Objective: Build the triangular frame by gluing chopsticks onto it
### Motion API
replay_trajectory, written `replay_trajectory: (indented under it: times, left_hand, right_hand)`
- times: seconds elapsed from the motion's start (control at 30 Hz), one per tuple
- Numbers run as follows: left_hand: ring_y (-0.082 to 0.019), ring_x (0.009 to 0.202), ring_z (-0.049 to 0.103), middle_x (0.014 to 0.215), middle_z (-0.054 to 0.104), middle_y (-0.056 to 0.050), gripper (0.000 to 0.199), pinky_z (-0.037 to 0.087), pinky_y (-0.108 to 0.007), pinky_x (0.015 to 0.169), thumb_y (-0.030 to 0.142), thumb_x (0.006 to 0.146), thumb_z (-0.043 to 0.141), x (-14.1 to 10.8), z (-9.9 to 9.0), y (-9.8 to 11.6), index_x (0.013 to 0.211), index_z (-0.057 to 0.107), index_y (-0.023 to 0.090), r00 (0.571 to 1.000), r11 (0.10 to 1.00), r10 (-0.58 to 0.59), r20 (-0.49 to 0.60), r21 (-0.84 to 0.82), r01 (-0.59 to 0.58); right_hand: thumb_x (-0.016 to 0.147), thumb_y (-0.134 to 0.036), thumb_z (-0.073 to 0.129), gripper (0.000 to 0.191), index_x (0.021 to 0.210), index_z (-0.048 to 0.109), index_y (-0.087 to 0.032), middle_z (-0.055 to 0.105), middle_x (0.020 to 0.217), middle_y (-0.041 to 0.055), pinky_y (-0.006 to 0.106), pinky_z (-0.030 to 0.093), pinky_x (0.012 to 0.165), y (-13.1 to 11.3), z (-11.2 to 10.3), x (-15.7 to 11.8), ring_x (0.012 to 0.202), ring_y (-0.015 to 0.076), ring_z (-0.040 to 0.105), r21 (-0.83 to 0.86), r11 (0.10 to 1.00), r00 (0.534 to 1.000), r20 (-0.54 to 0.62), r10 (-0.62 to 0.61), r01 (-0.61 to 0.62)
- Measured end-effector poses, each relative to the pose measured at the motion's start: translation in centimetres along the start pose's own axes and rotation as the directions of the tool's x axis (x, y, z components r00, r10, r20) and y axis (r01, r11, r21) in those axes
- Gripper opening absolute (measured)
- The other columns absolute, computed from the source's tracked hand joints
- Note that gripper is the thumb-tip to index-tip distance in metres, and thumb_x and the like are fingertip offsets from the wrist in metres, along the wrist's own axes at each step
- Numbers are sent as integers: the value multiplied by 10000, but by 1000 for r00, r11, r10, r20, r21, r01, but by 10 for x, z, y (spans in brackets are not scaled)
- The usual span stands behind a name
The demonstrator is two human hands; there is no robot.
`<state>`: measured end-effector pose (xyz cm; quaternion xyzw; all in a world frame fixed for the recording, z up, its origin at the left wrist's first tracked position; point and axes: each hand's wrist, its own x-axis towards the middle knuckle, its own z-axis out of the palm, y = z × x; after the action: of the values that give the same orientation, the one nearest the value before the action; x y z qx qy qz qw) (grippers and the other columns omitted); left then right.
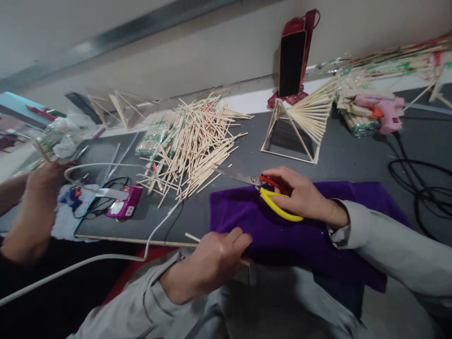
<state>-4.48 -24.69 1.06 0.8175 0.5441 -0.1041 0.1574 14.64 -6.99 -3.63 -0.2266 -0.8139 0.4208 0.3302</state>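
Observation:
My right hand (294, 190) grips a pair of scissors (280, 205) with yellow and red handles, above a purple cloth (243, 207). The blades point left toward a loose pile of thin wooden sticks (197, 136). Closer to me, at the table's front edge, my left hand (221, 252) is closed around a thin wooden stick (192, 237); one end pokes out to the left of the fist. Beyond the scissors stands a pyramid-like frame of glued sticks (303, 122), with a fan of sticks along its upper side.
A pink glue gun (383, 110) lies on bagged sticks at right, near coiled black cable (420, 188). A phone (292, 63) leans on the wall. A magenta power socket (125, 202) and white cable (106, 257) are at left, by another person's arm (33, 207).

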Motion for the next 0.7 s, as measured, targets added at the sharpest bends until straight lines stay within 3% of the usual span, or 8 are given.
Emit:
replay_trajectory:
  times: [0.07, 0.13, 0.3, 0.5, 0.6, 0.7]
  left_hand:
    - [-157, 641, 637, 906, 648, 13, 339, 363, -276, 473, 272, 828, 664, -11, 16, -4, 1131, 516, 237, 1000, 1000, -12, -17, 26, 13]
    - [-148, 649, 631, 881, 632, 12, 336, 369, -264, 475, 193, 851, 619, -19, 26, -9, 1162, 500, 240, 997, 997, 26, -68, 69, -21]
    - [-123, 598, 575, 851, 589, 13, 303, 340, -263, 454, 13, 853, 452, -26, 32, -23, 1048, 525, 233, 988, 986, 146, -56, 84, -141]
    - [-126, 541, 530, 858, 585, 13, 339, 289, -276, 442, -17, 810, 433, -30, 43, -31, 1000, 537, 244, 993, 992, 114, -12, 52, -113]
    - [-116, 567, 553, 872, 605, 16, 289, 305, -253, 451, 26, 801, 513, -29, 35, -27, 993, 550, 239, 998, 997, 70, 5, -22, -70]
    - [-131, 710, 618, 914, 637, 1, 246, 410, -232, 541, 148, 839, 606, -24, 3, -19, 1060, 564, 247, 984, 961, 49, -172, -262, -94]
  right_hand:
    - [759, -206, 697, 431, 1180, 605, -197, 622, 925, 42, 289, 501, 634, -2, 2, -1, 678, 128, 565, -49, 998, 999, 44, -21, 23]
    - [757, -196, 687, 424, 1173, 604, -200, 609, 893, 31, 289, 492, 644, -3, 5, -2, 664, 123, 551, -77, 996, 997, 69, -29, 34]
    - [761, -212, 672, 437, 1192, 600, -201, 633, 949, 50, 313, 496, 684, -5, 14, -7, 700, 142, 582, -188, 982, 994, 95, 47, -29]
    - [787, -232, 647, 419, 1200, 610, -176, 659, 1011, 83, 323, 505, 708, -12, 21, -12, 768, 173, 610, -306, 951, 991, 104, 78, -43]
    - [803, -245, 628, 387, 1185, 619, -183, 668, 1038, 83, 326, 500, 723, -12, 17, -2, 828, 195, 626, -383, 924, 983, 173, 54, 16]
    - [807, -247, 615, 387, 1190, 611, -191, 661, 1113, 97, 337, 485, 762, -10, 10, 14, 940, 232, 626, -487, 867, 976, 219, 4, 106]
